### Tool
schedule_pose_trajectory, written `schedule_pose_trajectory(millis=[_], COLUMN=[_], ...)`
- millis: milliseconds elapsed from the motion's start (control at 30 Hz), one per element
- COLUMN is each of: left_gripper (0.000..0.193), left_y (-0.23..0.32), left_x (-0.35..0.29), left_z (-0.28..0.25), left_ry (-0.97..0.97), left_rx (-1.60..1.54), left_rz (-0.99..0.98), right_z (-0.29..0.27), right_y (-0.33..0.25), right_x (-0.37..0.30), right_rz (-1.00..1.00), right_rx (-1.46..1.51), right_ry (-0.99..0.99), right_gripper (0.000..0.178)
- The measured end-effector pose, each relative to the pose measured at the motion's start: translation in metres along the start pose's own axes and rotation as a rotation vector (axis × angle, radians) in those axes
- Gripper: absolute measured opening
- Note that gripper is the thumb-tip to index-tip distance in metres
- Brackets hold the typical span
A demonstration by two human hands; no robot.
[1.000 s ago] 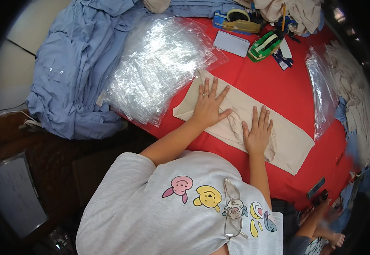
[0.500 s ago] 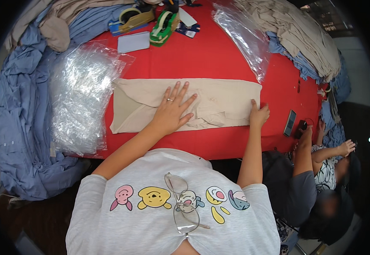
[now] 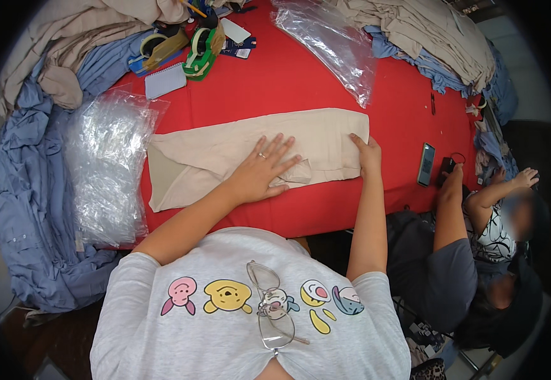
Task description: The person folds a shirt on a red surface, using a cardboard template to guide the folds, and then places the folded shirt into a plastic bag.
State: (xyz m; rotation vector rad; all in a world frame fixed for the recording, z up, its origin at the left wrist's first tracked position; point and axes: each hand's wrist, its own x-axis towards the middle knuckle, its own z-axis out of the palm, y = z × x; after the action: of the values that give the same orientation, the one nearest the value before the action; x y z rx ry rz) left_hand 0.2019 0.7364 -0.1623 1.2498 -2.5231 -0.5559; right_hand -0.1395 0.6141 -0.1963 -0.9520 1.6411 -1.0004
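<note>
A beige garment point(image 3: 225, 142), folded into a long strip, lies across the red-covered table point(image 3: 237, 98) in front of me. My left hand point(image 3: 259, 174) rests flat on its middle, fingers spread. Beside those fingertips the cloth is still a little bunched near its lower edge. At the strip's right end, my right hand point(image 3: 369, 157) pinches the edge, thumb on top and the other fingers mostly hidden. The left end shows a darker inner layer between slanting folds.
Clear plastic bags point(image 3: 107, 171) lie left, with more bags point(image 3: 326, 47) at the far side. Blue garments point(image 3: 25, 183) and beige garments point(image 3: 427, 38) are heaped around. A green tape dispenser point(image 3: 202, 54), a notepad point(image 3: 165, 81) and a phone point(image 3: 425, 164) lie on the table. People sit at right.
My left hand has slid right along the garment, and the cloth around it looks smoother. My right hand keeps hold of the right end. The whole view has turned slightly.
</note>
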Motion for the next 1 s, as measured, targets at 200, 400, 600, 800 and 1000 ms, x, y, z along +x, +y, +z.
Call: schedule_pose_trajectory(millis=[200, 400, 600, 800, 1000], left_gripper=[0.055, 0.019, 0.019, 0.045, 0.076], left_y=[0.000, -0.019, -0.024, -0.006, -0.013], left_x=[-0.007, -0.020, -0.037, -0.023, -0.010], left_z=[0.020, -0.015, -0.017, -0.011, 0.030], left_ry=[-0.057, 0.258, 0.331, 0.201, -0.009], left_rx=[-0.195, -0.506, -0.530, -0.191, -0.168], left_rz=[-0.056, -0.399, -0.463, -0.028, -0.125], right_z=[0.050, 0.109, 0.112, 0.077, 0.075], right_y=[-0.055, -0.026, -0.003, 0.002, 0.020], right_x=[-0.068, -0.138, -0.136, -0.102, -0.079], right_rz=[-0.265, -0.428, -0.483, -0.454, -0.132], right_rx=[-0.029, -0.635, -0.563, -0.503, -0.431], right_ry=[-0.102, -0.294, -0.224, 0.287, -0.098], right_gripper=[0.041, 0.056, 0.047, 0.035, 0.048])
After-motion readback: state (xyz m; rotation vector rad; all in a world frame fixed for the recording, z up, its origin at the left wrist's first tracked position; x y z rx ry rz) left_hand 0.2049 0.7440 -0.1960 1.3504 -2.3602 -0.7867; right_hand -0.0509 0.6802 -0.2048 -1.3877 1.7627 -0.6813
